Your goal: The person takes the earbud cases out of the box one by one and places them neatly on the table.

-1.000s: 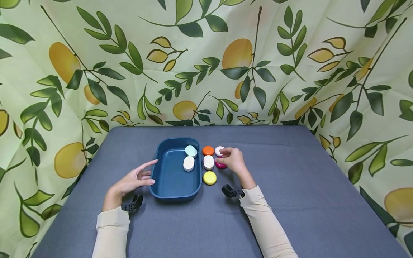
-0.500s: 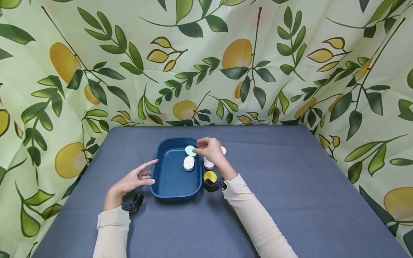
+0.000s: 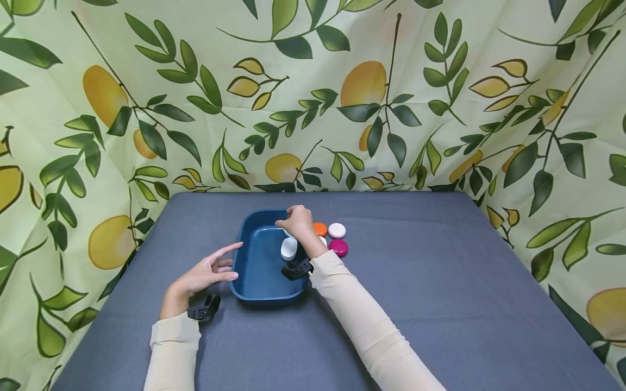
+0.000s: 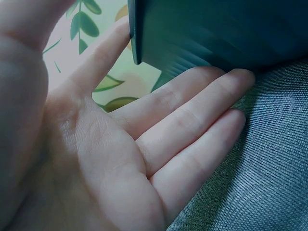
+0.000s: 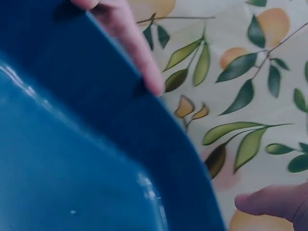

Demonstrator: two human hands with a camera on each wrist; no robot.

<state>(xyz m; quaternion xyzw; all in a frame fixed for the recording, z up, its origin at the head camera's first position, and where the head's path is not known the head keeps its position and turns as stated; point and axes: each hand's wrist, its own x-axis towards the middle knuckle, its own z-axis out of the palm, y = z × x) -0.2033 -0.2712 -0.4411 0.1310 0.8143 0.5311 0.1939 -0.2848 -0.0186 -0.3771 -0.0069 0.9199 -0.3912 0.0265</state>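
Note:
My left hand [image 3: 207, 272] lies at the left side of a blue tray [image 3: 269, 299], fingers spread, with index fingertip and thumb right at the rim. In the left wrist view its straight fingers [image 4: 178, 125] meet the tray's wall. Over the tray's far right corner hovers my right hand [image 3: 299, 224], holding nothing that shows. One of its fingers [image 5: 274, 202] points inward in the right wrist view. Inside the tray, a white oval piece [image 3: 289, 248] stands below that hand. A mint piece [image 3: 287, 234] is mostly hidden under the hand.
Right of the tray lie an orange round piece [image 3: 320, 229], a pale pink one [image 3: 337, 231] and a crimson one [image 3: 338, 248]. Another white piece is mostly covered by the right forearm. A leaf-and-fruit patterned cloth [image 3: 362, 108] hangs behind the grey table [image 3: 440, 304].
My right hand has moved left from the pale pink and crimson pieces, over the orange one, to above the tray. The yellow piece is now hidden by the right arm. The left hand stays put.

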